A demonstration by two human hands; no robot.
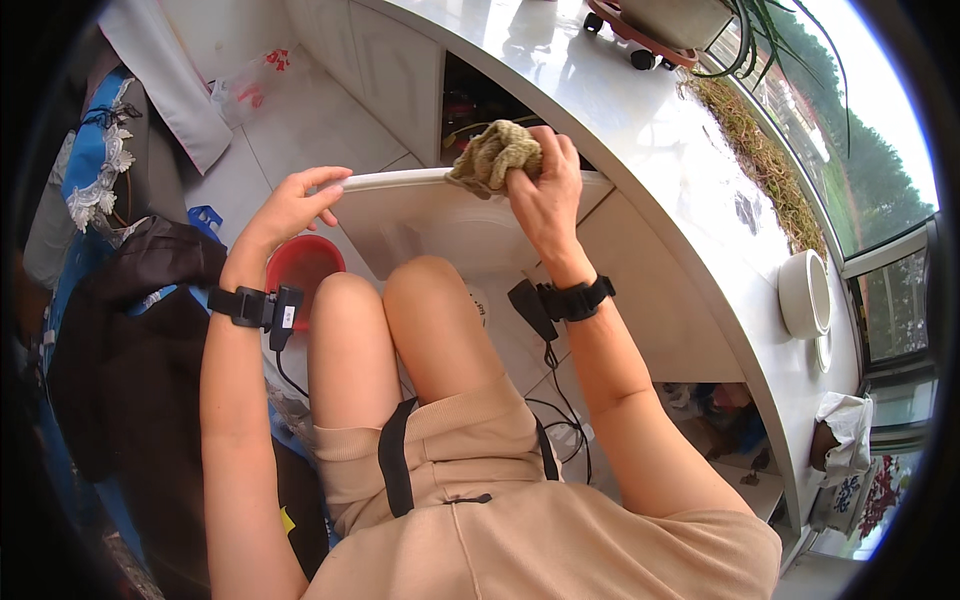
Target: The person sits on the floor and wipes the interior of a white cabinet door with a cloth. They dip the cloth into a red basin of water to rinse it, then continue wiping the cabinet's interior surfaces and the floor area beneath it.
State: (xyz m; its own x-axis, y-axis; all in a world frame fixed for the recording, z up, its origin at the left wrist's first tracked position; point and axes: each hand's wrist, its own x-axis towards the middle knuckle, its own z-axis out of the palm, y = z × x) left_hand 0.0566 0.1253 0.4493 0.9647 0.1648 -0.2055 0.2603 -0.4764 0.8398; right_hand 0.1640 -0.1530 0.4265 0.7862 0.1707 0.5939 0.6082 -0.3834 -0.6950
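An open white cabinet door [420,217] stands out from the cabinet in front of my knees, its top edge facing up at me. My right hand [551,176] grips a bunched olive-beige cloth [496,154], which rests on that top edge near the hinge side. At the door's outer corner, my left hand [296,202] has its thumb and index finger about the edge; the other fingers curl below. Beneath the left wrist, a red plastic basin [304,262] sits on the floor, partly hidden by my arm and knee.
A curved white countertop [660,172] arches over the cabinet on the right. It carries a white pot [804,294] and a potted plant on a wheeled stand [645,37]. Dark clothing [142,360] lies at my left. Black cables [574,431] hang by my right thigh. A plastic bag [251,90] lies on the tiles.
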